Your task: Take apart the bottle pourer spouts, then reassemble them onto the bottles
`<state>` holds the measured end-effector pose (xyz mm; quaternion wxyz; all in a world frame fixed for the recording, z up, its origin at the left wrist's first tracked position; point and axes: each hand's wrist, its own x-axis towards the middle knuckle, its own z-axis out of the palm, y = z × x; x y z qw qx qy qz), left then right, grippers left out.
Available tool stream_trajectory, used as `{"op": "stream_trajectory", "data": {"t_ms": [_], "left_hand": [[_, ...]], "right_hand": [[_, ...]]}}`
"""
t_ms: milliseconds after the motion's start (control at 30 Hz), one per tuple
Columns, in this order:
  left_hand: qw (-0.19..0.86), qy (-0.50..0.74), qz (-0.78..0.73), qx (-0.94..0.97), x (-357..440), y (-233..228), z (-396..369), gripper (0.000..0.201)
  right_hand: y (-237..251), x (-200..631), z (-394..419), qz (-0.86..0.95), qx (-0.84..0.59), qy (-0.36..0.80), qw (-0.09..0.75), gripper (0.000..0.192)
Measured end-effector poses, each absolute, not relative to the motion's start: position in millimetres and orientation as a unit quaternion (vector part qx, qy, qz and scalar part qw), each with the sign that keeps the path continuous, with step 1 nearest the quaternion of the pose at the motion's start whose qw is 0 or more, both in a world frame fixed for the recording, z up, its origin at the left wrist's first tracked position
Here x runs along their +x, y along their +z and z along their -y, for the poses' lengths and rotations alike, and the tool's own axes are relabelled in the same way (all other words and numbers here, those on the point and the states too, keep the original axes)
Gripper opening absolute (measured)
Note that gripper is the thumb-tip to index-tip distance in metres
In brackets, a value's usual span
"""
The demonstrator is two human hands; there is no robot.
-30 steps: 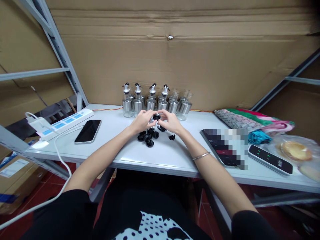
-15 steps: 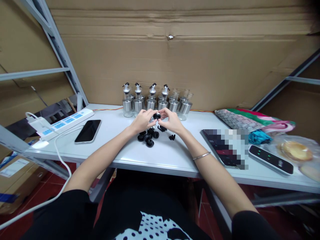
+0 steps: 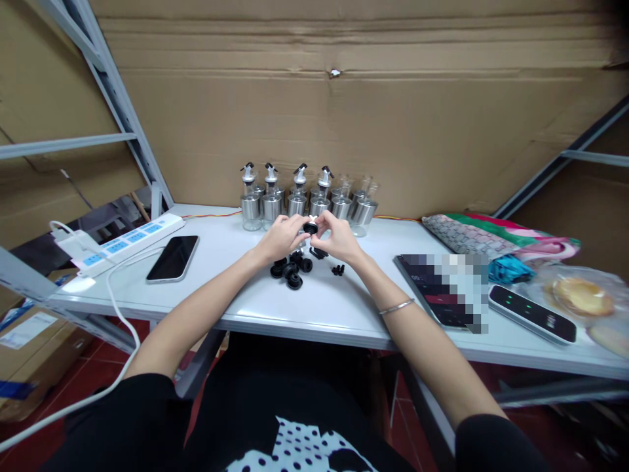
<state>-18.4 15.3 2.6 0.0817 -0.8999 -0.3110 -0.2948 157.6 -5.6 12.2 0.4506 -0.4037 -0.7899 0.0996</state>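
Between my two hands is a bottle pourer spout (image 3: 310,227), with a black ribbed stopper and a silvery-white top. My left hand (image 3: 284,238) grips it from the left with thumb and fingers. From the other side my right hand (image 3: 336,237) pinches it too. Below them on the table lie several black rubber stoppers (image 3: 293,280) in a loose pile. Small black caps (image 3: 338,269) sit to the right of the pile, and black lever pieces (image 3: 318,252) lie just under my right fingers. Behind my hands stand glass bottles (image 3: 272,208) with steel sleeves, some topped with pourers.
On the left are a phone (image 3: 173,258) and a white power strip (image 3: 132,244) with a cable (image 3: 128,328) hanging over the edge. To the right lie a partly blurred tablet (image 3: 427,288), a black-and-white device (image 3: 533,314), a patterned bag (image 3: 491,236) and plastic-wrapped food (image 3: 582,296).
The pourer spout has shifted and turned slightly in my fingers, showing more of its silvery-white top. Both arms have stayed nearly still.
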Motion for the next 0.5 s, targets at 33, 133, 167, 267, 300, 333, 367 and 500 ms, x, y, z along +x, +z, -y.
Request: {"op": "stream_trajectory", "data": {"t_ms": [33, 133, 167, 267, 300, 333, 367, 500], "left_hand": [[0.083, -0.293, 0.312, -0.900, -18.2, 2.6, -15.3, 0.032], [0.089, -0.291, 0.314, -0.899, -17.5, 2.5, -15.2, 0.031], [0.090, -0.291, 0.314, -0.899, -17.2, 2.6, -15.2, 0.030], [0.090, -0.289, 0.314, -0.900, -16.4, 3.1, -15.7, 0.030], [0.089, -0.288, 0.314, -0.900, -16.3, 3.3, -15.8, 0.030], [0.088, -0.288, 0.314, -0.900, -16.3, 3.5, -16.0, 0.030], [0.086, -0.287, 0.314, -0.901, -16.4, 3.7, -16.0, 0.031], [0.061, -0.297, 0.314, -0.900, -17.8, 3.9, -14.2, 0.034]], "right_hand": [[12.7, 157.4, 5.8, 0.788, -0.406, 0.102, 0.451, 0.023], [14.6, 156.3, 6.6, 0.782, -0.411, 0.111, 0.455, 0.023], [15.1, 155.9, 6.9, 0.780, -0.412, 0.113, 0.456, 0.023], [15.8, 155.5, 7.3, 0.775, -0.415, 0.118, 0.463, 0.022], [15.6, 155.6, 7.1, 0.773, -0.415, 0.120, 0.464, 0.022], [15.2, 155.8, 6.8, 0.773, -0.415, 0.124, 0.464, 0.022], [14.5, 156.0, 6.4, 0.772, -0.415, 0.128, 0.464, 0.022], [11.3, 155.9, 4.0, 0.763, -0.411, 0.150, 0.476, 0.021]]}}
